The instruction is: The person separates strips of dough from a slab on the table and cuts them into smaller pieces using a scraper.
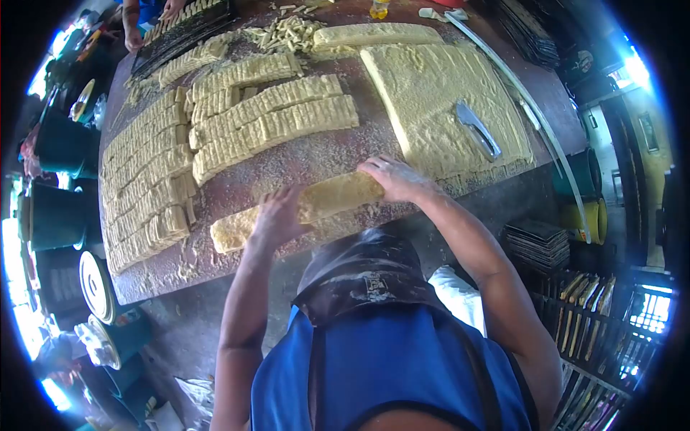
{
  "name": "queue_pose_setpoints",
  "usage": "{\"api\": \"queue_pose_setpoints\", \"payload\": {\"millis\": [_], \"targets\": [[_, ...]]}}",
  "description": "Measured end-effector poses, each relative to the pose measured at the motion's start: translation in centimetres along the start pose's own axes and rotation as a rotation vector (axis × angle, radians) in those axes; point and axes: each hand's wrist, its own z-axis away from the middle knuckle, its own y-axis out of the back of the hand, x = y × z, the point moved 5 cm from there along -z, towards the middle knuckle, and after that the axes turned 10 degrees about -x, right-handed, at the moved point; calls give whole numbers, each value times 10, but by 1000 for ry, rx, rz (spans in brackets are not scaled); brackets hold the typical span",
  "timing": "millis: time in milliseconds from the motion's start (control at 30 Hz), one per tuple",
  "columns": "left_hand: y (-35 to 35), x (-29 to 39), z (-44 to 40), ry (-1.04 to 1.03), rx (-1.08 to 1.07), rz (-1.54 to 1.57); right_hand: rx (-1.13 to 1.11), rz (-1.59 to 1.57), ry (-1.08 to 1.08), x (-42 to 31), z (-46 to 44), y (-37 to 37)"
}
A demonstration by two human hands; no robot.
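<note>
A long pale-yellow strip of dough [338,195] lies along the near edge of the table, close to my body. My left hand [279,217] grips it left of its middle, fingers over the top and slightly blurred. At the strip's right end, my right hand [394,179] is wrapped round it, dusted with crumbs or flour. Beyond my right hand is a large flat slab of the same dough [445,93], with a broad-bladed knife [478,131] lying on top. Rows of cut dough pieces [277,129] stand on the table past my left hand.
More cut rows [147,179] fill the table's left side, and loose sticks [284,32] are heaped at the back. A long pale strip [535,108] runs along the slab's right side. Another person's hand [134,39] is at the far left, beside a dark tray [180,43].
</note>
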Motion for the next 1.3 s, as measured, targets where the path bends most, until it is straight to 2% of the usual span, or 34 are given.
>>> {"api": "queue_pose_setpoints", "payload": {"millis": [33,100,133,167,233,300,367,400,467,600,667,733,800,833,900,967,1033,1100,1200,1233,1300], "targets": [[-1,19,-12,-70,46,53,6,0,0,5,0,7],[-8,52,-34,-111,79,18,-22,-232,-15,20,9,20],[-9,69,-44,-169,120,61,72,-237,-58,22,25,42],[-10,85,-53,-224,164,104,67,-237,-53,35,34,50],[-20,110,-71,-225,192,80,178,-639,-203,77,57,69],[-27,127,-87,-311,229,58,226,-579,-302,99,90,85],[-29,134,-93,-281,225,52,485,-232,-346,140,120,94],[-23,136,-91,-230,201,82,481,-246,-338,164,127,88],[-18,137,-89,-123,167,100,534,95,-643,211,142,76],[-19,142,-88,-124,180,62,388,-158,-505,246,140,67],[-24,133,-87,-139,199,74,373,-143,-525,256,137,67],[-24,125,-82,-133,211,106,352,-130,-553,253,137,68],[-28,121,-79,-121,199,101,518,-13,-570,243,141,85],[-28,118,-80,-103,200,96,518,-11,-574,228,142,95],[-19,135,-84,-143,251,64,643,-389,-494,180,152,112],[-17,140,-88,-187,310,39,426,-681,-505,119,145,113],[-28,136,-101,-291,158,27,296,-598,-450,71,123,89],[-27,133,-99,-268,114,86,615,-312,-220,48,96,39],[-26,132,-99,-329,184,109,526,-365,-371,32,74,-7],[-20,132,-100,-348,175,123,522,-358,-395,25,74,1],[-5,134,-101,-367,257,135,291,-463,-589,17,79,7]]}}
